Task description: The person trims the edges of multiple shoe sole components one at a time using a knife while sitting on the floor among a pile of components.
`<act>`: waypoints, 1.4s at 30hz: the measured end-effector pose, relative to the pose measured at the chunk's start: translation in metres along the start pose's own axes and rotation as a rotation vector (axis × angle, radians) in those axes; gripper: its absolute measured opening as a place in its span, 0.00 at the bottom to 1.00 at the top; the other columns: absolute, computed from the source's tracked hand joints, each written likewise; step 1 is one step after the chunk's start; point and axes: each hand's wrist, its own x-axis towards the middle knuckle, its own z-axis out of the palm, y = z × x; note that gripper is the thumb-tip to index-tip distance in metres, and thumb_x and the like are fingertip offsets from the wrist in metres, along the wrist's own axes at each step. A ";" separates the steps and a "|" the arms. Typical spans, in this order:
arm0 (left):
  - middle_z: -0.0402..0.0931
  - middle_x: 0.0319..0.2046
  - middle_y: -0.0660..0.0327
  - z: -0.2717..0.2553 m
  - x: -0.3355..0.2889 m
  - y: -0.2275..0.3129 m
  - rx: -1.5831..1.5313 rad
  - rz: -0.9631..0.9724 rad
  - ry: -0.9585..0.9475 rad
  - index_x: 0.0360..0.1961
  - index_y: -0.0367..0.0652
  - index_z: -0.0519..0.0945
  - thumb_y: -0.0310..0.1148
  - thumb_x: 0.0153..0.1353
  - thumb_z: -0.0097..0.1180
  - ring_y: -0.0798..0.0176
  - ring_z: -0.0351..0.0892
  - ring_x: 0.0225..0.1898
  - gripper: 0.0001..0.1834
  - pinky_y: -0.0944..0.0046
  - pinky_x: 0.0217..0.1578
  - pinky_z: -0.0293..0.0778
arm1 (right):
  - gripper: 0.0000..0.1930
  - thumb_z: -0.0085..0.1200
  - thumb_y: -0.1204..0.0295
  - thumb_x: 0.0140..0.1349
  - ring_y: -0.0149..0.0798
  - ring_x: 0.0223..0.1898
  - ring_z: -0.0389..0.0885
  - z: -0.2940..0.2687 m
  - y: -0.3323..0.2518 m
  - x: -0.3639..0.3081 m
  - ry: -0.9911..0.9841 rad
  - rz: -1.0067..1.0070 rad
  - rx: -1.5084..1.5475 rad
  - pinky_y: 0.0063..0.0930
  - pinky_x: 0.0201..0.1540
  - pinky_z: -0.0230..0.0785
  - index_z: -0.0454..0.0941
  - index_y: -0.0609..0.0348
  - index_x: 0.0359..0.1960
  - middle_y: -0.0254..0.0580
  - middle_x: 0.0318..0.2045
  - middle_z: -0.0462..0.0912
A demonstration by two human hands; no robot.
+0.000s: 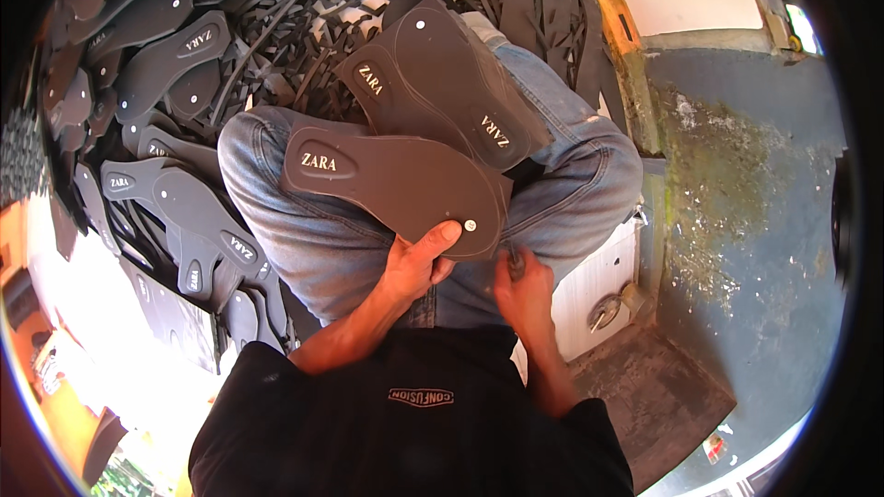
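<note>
My left hand (419,260) grips the toe end of a dark brown shoe sole (391,170), thumb on top beside a small white round sticker. An oval pad with light lettering marks its other end. Uncut margin still sticks out along the sole's right edge. Close to that edge, my right hand (527,293) is closed round a small dark tool (516,264); its kind is mostly hidden by the fingers. Beyond, across my lap in jeans, lies a larger dark sheet (428,74) bearing two sole outlines, partly covered by the held sole.
Cut dark soles (175,64) are heaped at the left, with more (184,207) beside my left knee. Black offcut strips (285,60) lie beyond my legs. At the right are a dark slab (645,396), a round metal piece (605,313) and a stained blue-grey surface (755,248).
</note>
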 end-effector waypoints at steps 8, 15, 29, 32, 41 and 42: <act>0.73 0.20 0.63 -0.006 -0.025 0.006 0.177 -0.082 0.152 0.39 0.39 0.74 0.37 0.58 0.57 0.75 0.63 0.10 0.14 0.76 0.07 0.54 | 0.13 0.56 0.65 0.58 0.32 0.15 0.70 0.009 -0.030 0.088 -0.182 0.074 0.584 0.28 0.19 0.62 0.74 0.65 0.28 0.35 0.13 0.72; 0.77 0.28 0.61 -0.054 -0.020 0.036 0.235 0.151 0.422 0.40 0.38 0.75 0.42 0.61 0.53 0.68 0.77 0.23 0.16 0.69 0.22 0.74 | 0.13 0.58 0.63 0.59 0.18 0.21 0.62 0.004 -0.044 0.051 -0.483 0.003 0.610 0.18 0.22 0.55 0.76 0.62 0.26 0.24 0.16 0.68; 0.80 0.29 0.57 -0.018 -0.005 0.123 0.228 0.005 0.143 0.38 0.33 0.76 0.36 0.57 0.60 0.66 0.81 0.27 0.15 0.69 0.28 0.78 | 0.20 0.56 0.59 0.59 0.47 0.11 0.67 0.012 -0.050 0.031 -0.252 -0.181 0.183 0.35 0.18 0.60 0.71 0.63 0.18 0.46 0.08 0.67; 0.80 0.29 0.57 -0.016 -0.005 0.121 0.258 -0.020 0.131 0.39 0.32 0.77 0.34 0.57 0.60 0.67 0.81 0.27 0.15 0.70 0.28 0.78 | 0.18 0.56 0.61 0.59 0.51 0.12 0.70 0.013 -0.043 0.030 -0.253 -0.165 0.157 0.39 0.19 0.61 0.71 0.64 0.19 0.47 0.09 0.68; 0.80 0.30 0.62 0.001 -0.002 0.106 0.432 -0.114 0.065 0.38 0.34 0.79 0.36 0.57 0.60 0.72 0.78 0.31 0.14 0.71 0.35 0.74 | 0.13 0.56 0.67 0.57 0.51 0.17 0.74 0.013 -0.085 0.087 -0.188 -0.466 0.184 0.39 0.22 0.64 0.72 0.63 0.20 0.50 0.14 0.74; 0.80 0.30 0.62 0.002 -0.001 0.106 0.389 -0.119 0.063 0.38 0.34 0.79 0.36 0.57 0.60 0.72 0.78 0.31 0.15 0.71 0.36 0.74 | 0.13 0.55 0.68 0.58 0.44 0.14 0.71 0.012 -0.083 0.090 -0.238 -0.330 0.355 0.34 0.20 0.61 0.72 0.62 0.20 0.45 0.13 0.73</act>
